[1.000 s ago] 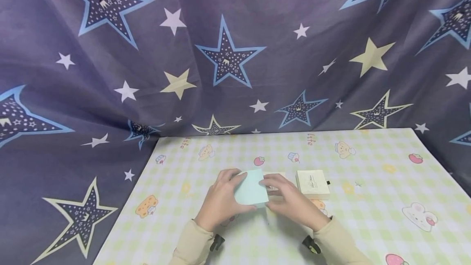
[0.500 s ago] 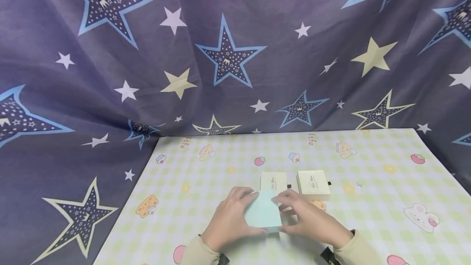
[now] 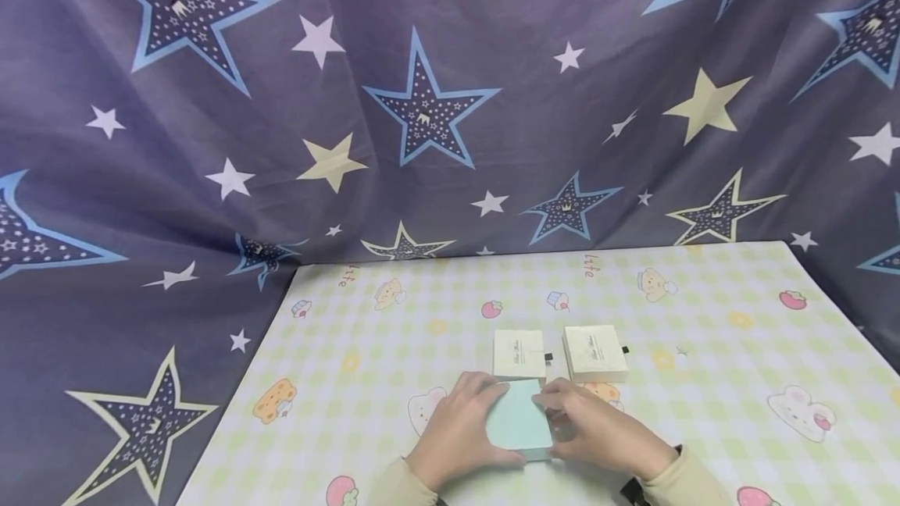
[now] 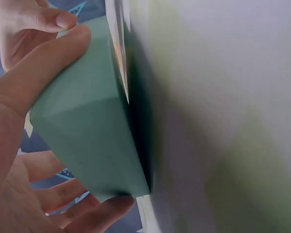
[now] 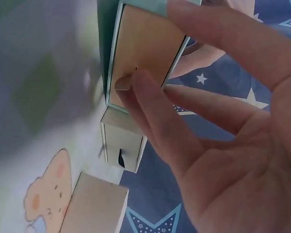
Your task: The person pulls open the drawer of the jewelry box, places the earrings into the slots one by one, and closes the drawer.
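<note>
Both hands on the mint box [image 3: 519, 428], near edge of the table [image 3: 703, 412], just in front of 2 white boxes [image 3: 519, 353] [image 3: 594, 351] w/ small black pull tabs. My left hand [image 3: 455, 437] cups the box's left side, thumb on top, fingers curled under the far corner, so it's gripping. My right hand [image 3: 603, 434] is at the right end: the wrist cam shows the open end w/ a tan inner tray [image 5: 145, 53], one fingertip [image 5: 131, 82] pressed on it, other fingers spread, not pinching. Box looks like a stiff card sleeve over a drawer, prob. light, matte, not slippery; corners could dent if squeezed hard. Best hold, I'd say: sleeve by its long sides w/ the left, push or pull the tray at its end w/ the right; tray may slide out if tipped. Table has a pale green-check cloth w/ bears, strawberries, cupcakes; smooth, flat. Behind & to the sides hangs a dark blue star curtain [image 3: 422, 100], creased. Beige sleeves [image 3: 685, 482] at my wrists.
</note>
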Demonstrator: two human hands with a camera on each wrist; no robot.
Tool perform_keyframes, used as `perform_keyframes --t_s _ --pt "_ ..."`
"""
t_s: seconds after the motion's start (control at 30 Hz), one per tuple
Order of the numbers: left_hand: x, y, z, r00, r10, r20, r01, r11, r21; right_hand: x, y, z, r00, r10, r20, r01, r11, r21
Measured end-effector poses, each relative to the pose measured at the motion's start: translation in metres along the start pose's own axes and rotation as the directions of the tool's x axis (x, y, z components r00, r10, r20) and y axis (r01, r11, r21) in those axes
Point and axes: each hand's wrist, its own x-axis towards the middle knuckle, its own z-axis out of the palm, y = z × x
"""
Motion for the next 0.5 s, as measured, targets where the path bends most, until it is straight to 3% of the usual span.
perform_keyframes --t_s 0.23,0.37,0.5 --pt "0.007 0.003 0.005 1.000 0.003 0.011 -0.004 0.999 0.035 -0.002 0.012 -0.002 0.998 -0.037 -0.042 0.035 0.998 -0.046" --pt "0.008 0.004 0.004 1.000 -0.003 0.026 0.002 0.999 0.051 -0.003 0.023 -0.009 0.999 -0.041 -0.011 0.042 0.992 0.116" --pt "0.008 0.005 0.003 0.999 -0.011 0.043 0.009 0.998 0.055 0.001 0.030 -0.013 1.000 0.024 0.007 -0.025 0.978 0.208"
